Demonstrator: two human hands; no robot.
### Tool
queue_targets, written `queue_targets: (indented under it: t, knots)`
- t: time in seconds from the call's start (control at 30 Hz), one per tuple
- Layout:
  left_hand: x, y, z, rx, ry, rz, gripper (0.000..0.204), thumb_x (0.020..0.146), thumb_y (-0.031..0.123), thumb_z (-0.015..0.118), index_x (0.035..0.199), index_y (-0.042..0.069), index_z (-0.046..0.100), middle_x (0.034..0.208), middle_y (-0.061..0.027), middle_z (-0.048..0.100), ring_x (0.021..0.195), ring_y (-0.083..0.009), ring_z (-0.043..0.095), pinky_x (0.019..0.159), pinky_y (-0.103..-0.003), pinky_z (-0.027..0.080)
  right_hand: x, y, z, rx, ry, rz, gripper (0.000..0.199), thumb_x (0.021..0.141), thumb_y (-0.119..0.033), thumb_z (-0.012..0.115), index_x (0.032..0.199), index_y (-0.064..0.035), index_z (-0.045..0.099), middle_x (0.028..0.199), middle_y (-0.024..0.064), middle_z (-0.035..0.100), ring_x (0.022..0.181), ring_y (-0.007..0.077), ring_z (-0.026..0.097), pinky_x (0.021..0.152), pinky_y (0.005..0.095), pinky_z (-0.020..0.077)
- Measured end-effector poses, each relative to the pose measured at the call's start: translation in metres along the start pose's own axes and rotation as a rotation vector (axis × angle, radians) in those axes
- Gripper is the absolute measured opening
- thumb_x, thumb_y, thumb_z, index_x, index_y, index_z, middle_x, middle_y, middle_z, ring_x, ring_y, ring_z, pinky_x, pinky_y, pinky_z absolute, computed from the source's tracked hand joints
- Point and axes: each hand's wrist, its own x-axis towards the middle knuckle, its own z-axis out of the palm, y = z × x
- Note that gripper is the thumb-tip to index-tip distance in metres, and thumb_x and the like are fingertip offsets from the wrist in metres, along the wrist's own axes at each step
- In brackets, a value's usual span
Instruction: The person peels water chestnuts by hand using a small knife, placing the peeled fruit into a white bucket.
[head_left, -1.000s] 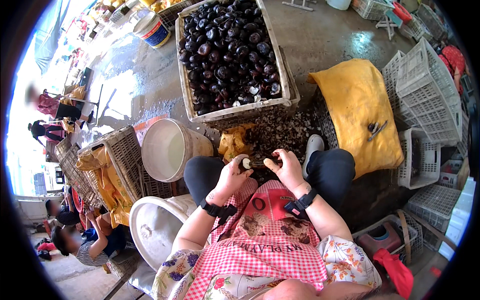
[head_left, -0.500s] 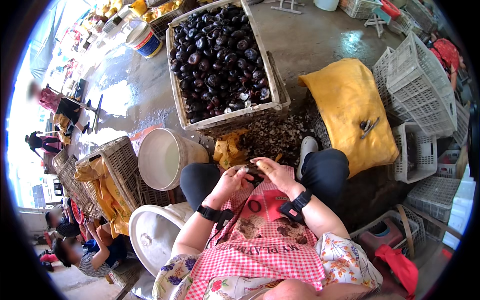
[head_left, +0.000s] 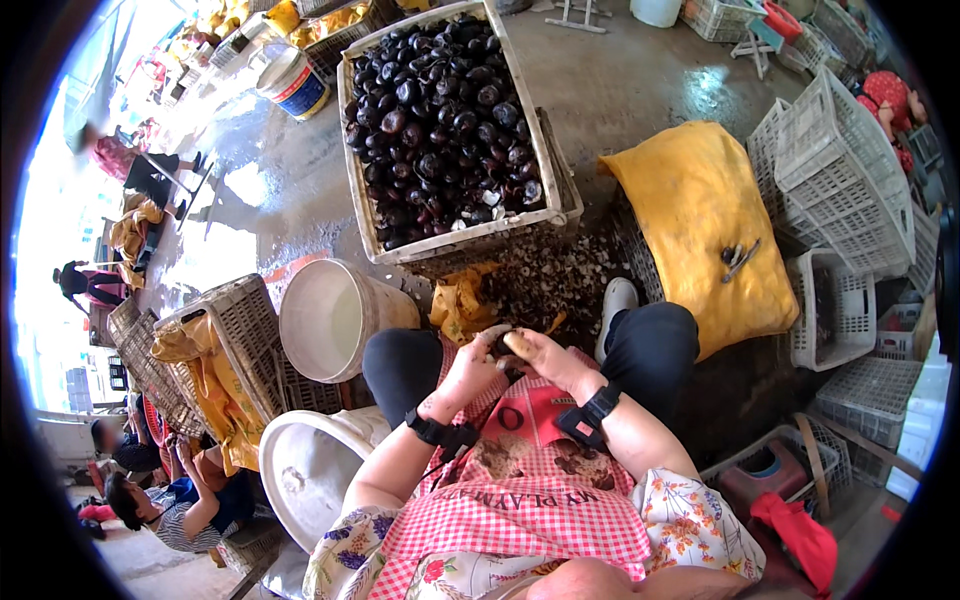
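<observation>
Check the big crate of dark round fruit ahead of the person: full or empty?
Full. The crate is heaped almost to its rim with dark round fruit, and no bare bottom shows anywhere inside it.

From where I'm watching, both hands meet over the lap, left hand [head_left: 470,368] just left of the right hand [head_left: 545,357], touching around a small nut [head_left: 497,341]. Straight ahead, farther off, sits a big crate [head_left: 455,245] full of nuts, with a heap of shells [head_left: 560,285] on the floor between it and the knees. Left of the knees there's a bucket [head_left: 330,320], a second bucket [head_left: 310,470] nearer to me, and a basket [head_left: 225,330] further left. Off right lies a sack [head_left: 690,220] with a small tool [head_left: 738,258] on it, stacked baskets [head_left: 850,190] beyond that.
</observation>
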Motion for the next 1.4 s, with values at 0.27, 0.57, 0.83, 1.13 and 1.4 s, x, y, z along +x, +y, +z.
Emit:
queue_targets:
  t: [0.27, 0.57, 0.83, 1.13, 1.4]
  knots:
    - [-0.002, 0.003, 0.004, 0.066, 0.082, 0.053, 0.054, 0.081, 0.005, 0.072, 0.131, 0.003, 0.051, 0.1, -0.0168, 0.067, 0.088, -0.0228, 0.067, 0.079, -0.035, 0.053, 0.005, -0.001, 0.011, -0.465, 0.212, -0.152, 0.043, 0.102, -0.037, 0.051, 0.118, 0.0017, 0.061, 0.103, 0.0109, 0.069, 0.095, 0.0144, 0.061, 0.084, 0.0305, 0.0493]
    - [-0.011, -0.003, 0.005, 0.119, 0.055, 0.159, 0.057, 0.078, 0.013, 0.076, 0.127, -0.003, 0.052, 0.091, -0.0205, 0.065, 0.078, -0.0331, 0.066, 0.069, -0.039, 0.053, 0.011, 0.024, 0.013, -0.412, 0.356, -0.09, 0.044, 0.104, -0.036, 0.048, 0.106, 0.0038, 0.066, 0.09, 0.011, 0.071, 0.082, 0.0147, 0.063, 0.077, 0.031, 0.0498]
    - [-0.004, 0.006, -0.001, 0.259, -0.024, 0.046, 0.044, 0.081, 0.013, 0.071, 0.122, 0.008, 0.058, 0.099, -0.0207, 0.068, 0.093, -0.0354, 0.068, 0.078, -0.04, 0.055, 0.007, 0.01, -0.023, -0.832, 0.137, -0.046, 0.059, 0.092, -0.055, 0.057, 0.1, 0.0016, 0.068, 0.092, 0.0237, 0.069, 0.088, 0.037, 0.068, 0.074, 0.0413, 0.0512]
    - [0.019, -0.002, 0.023, 0.724, -0.219, 0.279, 0.036, 0.078, 0.012, 0.065, 0.114, 0.007, 0.062, 0.092, -0.0185, 0.069, 0.083, -0.0377, 0.067, 0.072, -0.046, 0.054, -0.021, 0.01, -0.039, -0.841, 0.047, -0.033, 0.049, 0.091, -0.05, 0.063, 0.098, -0.0015, 0.068, 0.088, 0.0204, 0.069, 0.077, 0.0302, 0.067, 0.07, 0.0405, 0.0492]
    - [0.041, -0.009, 0.028, 0.492, -0.013, 0.251, 0.041, 0.08, 0.01, 0.065, 0.121, 0.007, 0.059, 0.094, -0.0182, 0.069, 0.085, -0.0356, 0.068, 0.074, -0.044, 0.055, -0.003, 0.021, -0.038, -0.629, 0.217, -0.317, 0.043, 0.095, -0.044, 0.06, 0.097, -0.0021, 0.066, 0.086, 0.0122, 0.069, 0.077, 0.0249, 0.066, 0.07, 0.0392, 0.0498]
